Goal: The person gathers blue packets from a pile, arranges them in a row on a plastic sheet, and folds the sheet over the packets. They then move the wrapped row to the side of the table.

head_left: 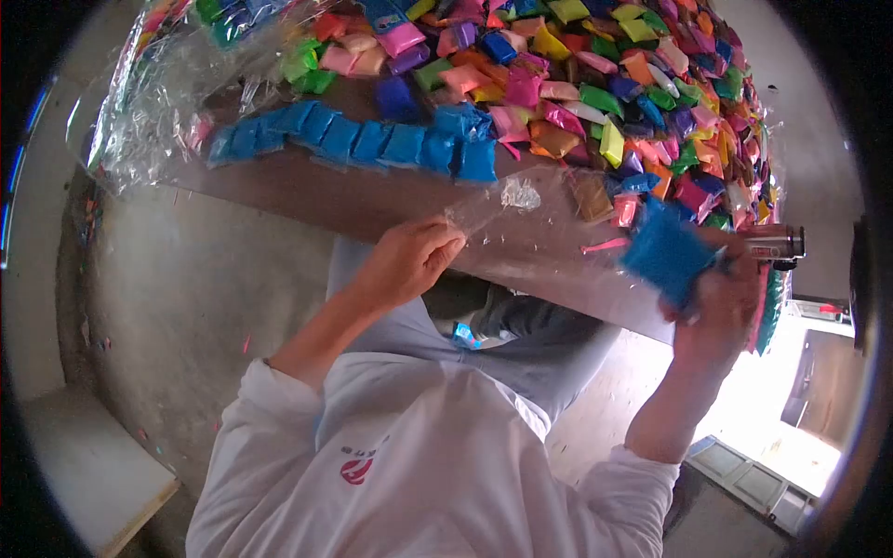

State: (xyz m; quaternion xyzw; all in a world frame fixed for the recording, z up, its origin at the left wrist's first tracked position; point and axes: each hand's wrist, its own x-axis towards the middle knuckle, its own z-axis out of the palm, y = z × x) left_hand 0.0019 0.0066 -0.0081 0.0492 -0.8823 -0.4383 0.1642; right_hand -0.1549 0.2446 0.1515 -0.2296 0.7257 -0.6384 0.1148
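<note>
My left hand (414, 258) is closed in a pinch on a clear plastic film (476, 212) near the table's front edge. To the right, my right hand (714, 296), smeared by motion, holds a blue packet (668, 253) at the table's edge. A strip of joined blue packets (339, 138) lies across the table (307, 197), beyond my left hand. Between my hands are a crumpled clear scrap (521, 193) and a thin pink strip (606, 245).
A big heap of small coloured packets (558, 90) covers the far and right parts of the table. Clear plastic bags (177, 93) lie at the left. A metallic cylinder (777, 244) is beside my right hand. A pale board (88, 470) stands at the lower left.
</note>
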